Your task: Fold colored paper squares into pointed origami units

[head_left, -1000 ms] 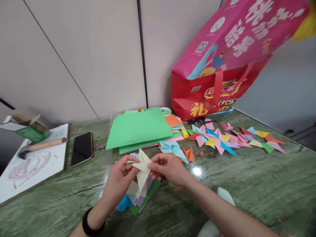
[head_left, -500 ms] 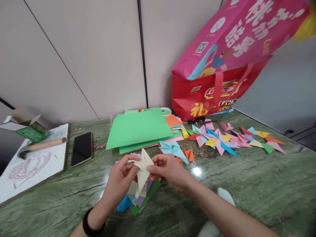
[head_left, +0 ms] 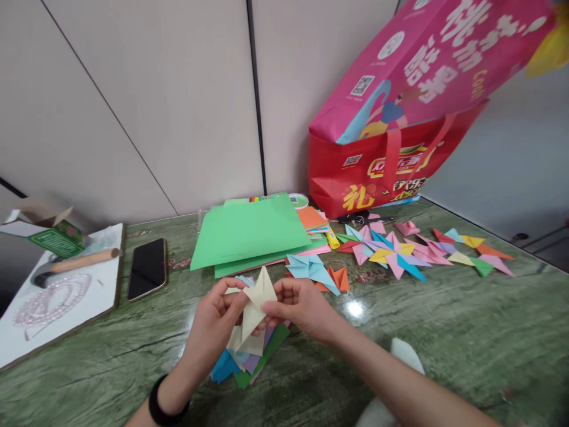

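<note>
Above the small colored sheets [head_left: 246, 359] near center, the cream folded paper [head_left: 259, 299] is pointed and creased. Since the earlier frame, its top point has shifted right. I see the left hand [head_left: 217, 314] and right hand [head_left: 302, 305] both partly curled, pinching its opposite sides between thumb and fingers.

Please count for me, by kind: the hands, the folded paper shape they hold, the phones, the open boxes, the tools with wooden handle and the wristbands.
Hands, left hand and right hand: 2
Held cream paper shape: 1
Phone: 1
Open box: 1
Wooden-handled tool: 1
Black wristband: 1
Total: 7
</note>
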`<state>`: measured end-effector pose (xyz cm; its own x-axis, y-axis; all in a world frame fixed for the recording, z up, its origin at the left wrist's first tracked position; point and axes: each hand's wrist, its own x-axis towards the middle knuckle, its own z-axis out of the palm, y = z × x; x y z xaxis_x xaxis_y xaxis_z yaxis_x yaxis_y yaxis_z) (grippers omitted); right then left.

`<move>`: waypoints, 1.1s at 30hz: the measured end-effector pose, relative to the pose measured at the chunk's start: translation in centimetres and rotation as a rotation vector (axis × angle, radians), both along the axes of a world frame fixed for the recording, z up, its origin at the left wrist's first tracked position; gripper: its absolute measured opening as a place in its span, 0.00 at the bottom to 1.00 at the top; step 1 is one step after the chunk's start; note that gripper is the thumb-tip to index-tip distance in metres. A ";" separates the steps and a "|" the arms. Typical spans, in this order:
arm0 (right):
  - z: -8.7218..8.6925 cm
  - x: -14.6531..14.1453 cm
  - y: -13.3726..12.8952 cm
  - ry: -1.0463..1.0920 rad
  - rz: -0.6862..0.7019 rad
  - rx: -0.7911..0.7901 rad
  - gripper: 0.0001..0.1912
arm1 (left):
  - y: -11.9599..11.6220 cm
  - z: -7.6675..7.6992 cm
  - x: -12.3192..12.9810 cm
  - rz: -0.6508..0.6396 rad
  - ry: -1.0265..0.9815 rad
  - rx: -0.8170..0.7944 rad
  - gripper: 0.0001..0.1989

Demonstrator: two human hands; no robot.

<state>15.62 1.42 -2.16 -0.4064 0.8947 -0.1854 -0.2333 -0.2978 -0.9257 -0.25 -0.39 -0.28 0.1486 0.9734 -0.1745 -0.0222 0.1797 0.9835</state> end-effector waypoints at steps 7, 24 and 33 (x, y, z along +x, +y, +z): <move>-0.1 0.2 0.4 -0.025 -0.094 0.045 0.17 | 0.0 0.3 0.2 -0.119 0.034 -0.132 0.18; 0.1 -0.1 -0.4 -0.127 -0.169 0.245 0.08 | -0.1 0.1 0.1 -0.113 0.222 0.048 0.09; -0.4 0.0 -0.5 -0.336 -0.176 0.549 0.02 | -0.3 0.0 -0.4 0.060 0.497 0.522 0.06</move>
